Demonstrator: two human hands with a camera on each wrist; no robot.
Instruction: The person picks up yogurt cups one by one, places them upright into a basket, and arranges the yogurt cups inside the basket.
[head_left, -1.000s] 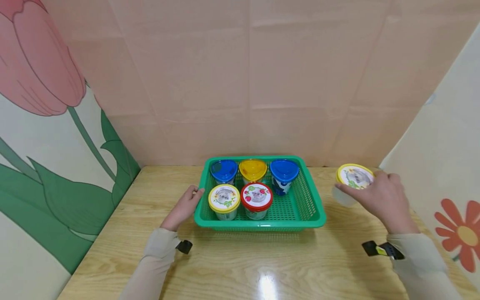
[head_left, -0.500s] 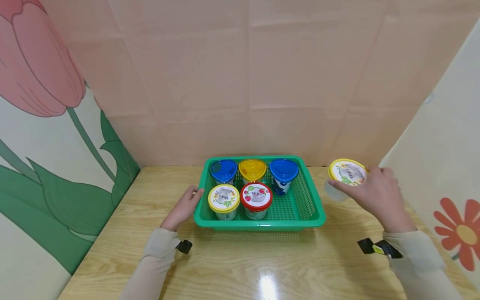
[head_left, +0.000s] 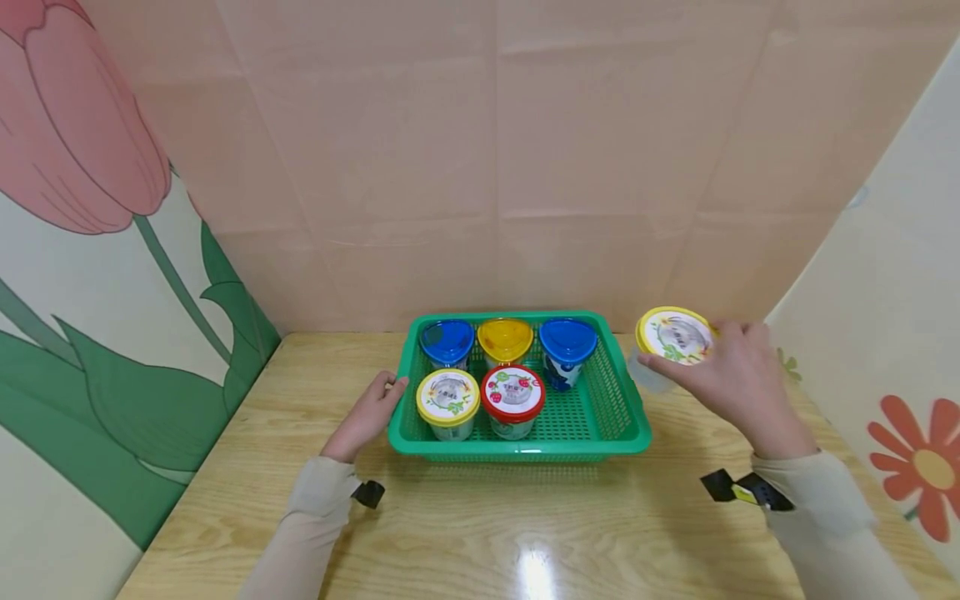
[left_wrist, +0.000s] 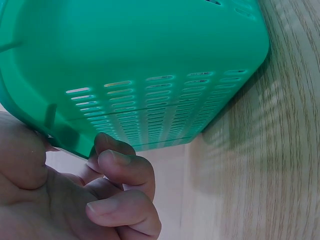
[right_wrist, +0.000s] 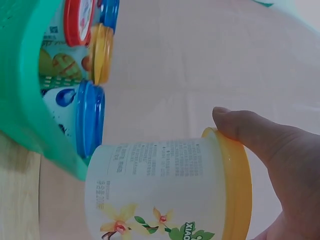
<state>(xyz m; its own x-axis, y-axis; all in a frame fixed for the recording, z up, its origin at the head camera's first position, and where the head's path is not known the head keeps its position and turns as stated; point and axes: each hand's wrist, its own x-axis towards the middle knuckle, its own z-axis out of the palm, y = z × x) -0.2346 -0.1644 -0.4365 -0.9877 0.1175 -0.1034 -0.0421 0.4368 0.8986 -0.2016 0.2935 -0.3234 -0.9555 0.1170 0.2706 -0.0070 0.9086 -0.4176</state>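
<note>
My right hand (head_left: pixel 738 387) grips a round white tub with a yellow-rimmed lid (head_left: pixel 675 335) by the lid, held in the air just right of the green plastic basket (head_left: pixel 525 448). In the right wrist view the tub (right_wrist: pixel 155 185) shows vanilla flowers and small print, and my thumb (right_wrist: pixel 245 125) presses on the lid's edge. My left hand (head_left: pixel 369 417) holds the basket's left rim; in the left wrist view its fingers (left_wrist: pixel 132 170) curl under that rim. Inside the basket, a similar yellow-lidded tub (head_left: pixel 448 397) and a red-lidded tub (head_left: pixel 513 392) stand in front.
Along the basket's back row stand a blue-lidded cup (head_left: pixel 447 342), an amber-lidded cup (head_left: pixel 506 339) and another blue-lidded cup (head_left: pixel 568 342). The wooden table (head_left: pixel 450 533) ends at a pink-beige back wall (head_left: pixel 495 167). Flower-painted panels flank both sides.
My right hand has carried the yellow-lidded tub left and slightly up, closer to the basket's right rim. The left hand and basket have stayed in place.
</note>
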